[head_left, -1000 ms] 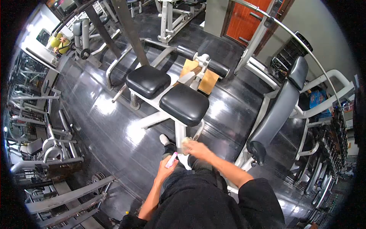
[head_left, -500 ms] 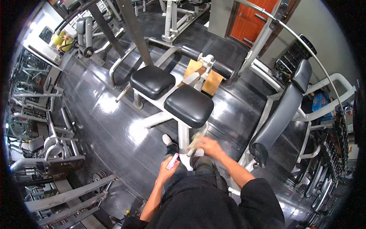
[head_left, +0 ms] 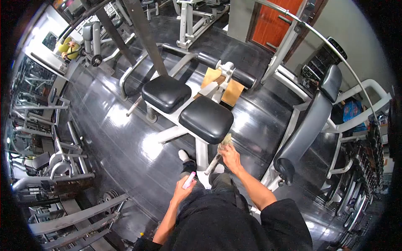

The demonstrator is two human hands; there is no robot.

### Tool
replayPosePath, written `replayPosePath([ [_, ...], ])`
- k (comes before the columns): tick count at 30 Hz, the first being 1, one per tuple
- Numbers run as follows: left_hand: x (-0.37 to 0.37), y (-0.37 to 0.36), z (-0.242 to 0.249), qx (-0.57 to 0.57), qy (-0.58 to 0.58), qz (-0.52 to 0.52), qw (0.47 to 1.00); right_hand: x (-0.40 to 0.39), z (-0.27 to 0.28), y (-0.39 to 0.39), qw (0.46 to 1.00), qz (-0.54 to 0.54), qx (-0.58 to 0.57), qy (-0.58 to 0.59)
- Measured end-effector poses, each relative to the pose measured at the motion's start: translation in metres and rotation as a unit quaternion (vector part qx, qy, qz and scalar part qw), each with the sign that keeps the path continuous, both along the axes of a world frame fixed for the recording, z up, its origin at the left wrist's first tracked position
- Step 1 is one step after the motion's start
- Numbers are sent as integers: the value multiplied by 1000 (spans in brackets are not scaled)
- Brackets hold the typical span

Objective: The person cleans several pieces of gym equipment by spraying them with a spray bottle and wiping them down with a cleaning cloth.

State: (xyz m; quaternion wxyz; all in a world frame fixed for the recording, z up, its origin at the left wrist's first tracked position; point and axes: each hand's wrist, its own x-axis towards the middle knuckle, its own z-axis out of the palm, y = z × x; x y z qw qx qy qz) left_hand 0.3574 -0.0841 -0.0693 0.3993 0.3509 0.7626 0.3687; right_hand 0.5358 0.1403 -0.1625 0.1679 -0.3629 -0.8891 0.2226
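Observation:
My left hand (head_left: 181, 190) is closed around a small pink-and-white object (head_left: 189, 179), held upright in front of my legs; it looks like a small bottle, but its kind is not certain. Just below the front pad, my right hand (head_left: 231, 156) grips a pale yellowish cloth (head_left: 227, 139). The cloth lies at the upper part of a slanted metal bar (head_left: 212, 164) under the seat; whether it wraps the bar cannot be made out. Above the hands are the black front pad (head_left: 206, 119) and a second black pad (head_left: 166, 93) on a white machine frame.
Roller pads (head_left: 243, 78) sit at the machine's far end, by tan board pieces (head_left: 232, 93). To the right stands an inclined bench (head_left: 307, 129) below a long barbell. Dumbbell racks (head_left: 364, 180) line the right; a metal frame (head_left: 79, 215) is at lower left.
My right hand has shifted slightly right and up along the slanted bar with the cloth, exposing more of the bar. My left hand stays nearly in place.

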Motion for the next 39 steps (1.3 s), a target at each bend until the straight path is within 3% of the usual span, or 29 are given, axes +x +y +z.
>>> replayPosePath([
  [1,0,1,-1,4,4,-5,1000,4,6,3,1000,1,1,-1],
  [3,-1,6,4,9,10,-5,1000,17,10,15,992,115,-44,-16],
  [5,-1,10,10,-14,2,-6,1000,21,7,32,987,128,-92,-28],
  [8,-3,12,10,-6,-11,-5,1000,8,15,44,969,-141,-154,130],
  [11,-3,13,11,-8,-10,-5,1000,-10,-28,28,983,-99,-139,74],
  [12,-3,13,12,-8,-10,-6,1000,-16,-27,18,981,-106,-109,121],
  [15,-2,15,14,4,-5,-10,1000,-23,-23,15,982,-120,-85,116],
  [16,-1,16,13,10,-8,-12,1000,-21,-22,18,974,-122,-162,98],
  [19,-4,17,6,6,4,-20,1000,-20,-20,30,970,-103,-201,94],
  [23,-6,20,5,-19,7,-33,999,-18,-39,40,940,-154,-289,96],
  [25,-7,20,6,-14,7,-37,999,-19,-46,41,944,-137,-281,110],
  [26,-7,21,6,-10,6,-42,999,-21,-50,41,845,-251,-443,164],
  [27,-7,23,8,-4,7,-42,999,-22,-48,42,704,-350,-580,211],
  [28,-7,22,11,-1,6,-43,999,-11,-87,40,706,-313,-599,215],
  [29,-8,21,13,1,5,-44,999,-11,-99,34,692,-357,-607,159],
  [31,-8,18,14,-7,15,-39,999,-5,-142,8,852,-260,-450,52],
  [34,-4,13,16,-18,12,-18,1000,-13,-122,-40,789,-330,-478,200],
  [37,-1,4,11,-1,10,3,1000,-9,-84,-60,796,-311,-497,154],
  [39,3,0,9,18,14,12,1000,-8,-72,-51,847,-342,-371,169],
])
